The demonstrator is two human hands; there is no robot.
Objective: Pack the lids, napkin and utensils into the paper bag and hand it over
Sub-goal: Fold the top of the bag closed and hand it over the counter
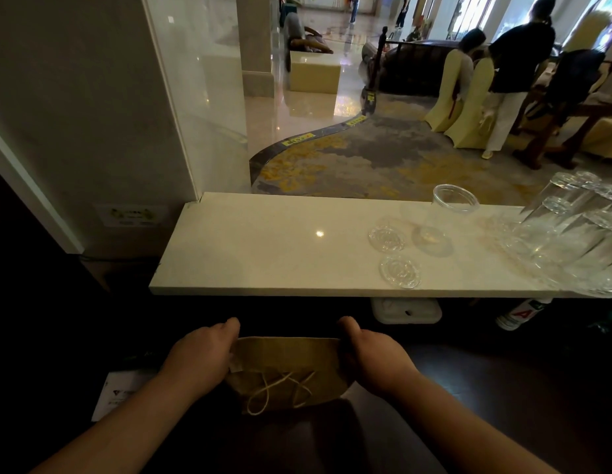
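Bag: the paper bag (286,367) was held low, below the table (263,248) edge, string handles hanging loose.
Lids: two clear lids (400,271) lay on the table, beside glasses (571,234).
Risk: a loose handle could snag; reaching for lids might knock glasses.
Hands: left hand (198,357) and right hand (376,357) each closed on a bag side.

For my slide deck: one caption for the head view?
Both hands, left and right, grip a paper bag below a counter holding lids.
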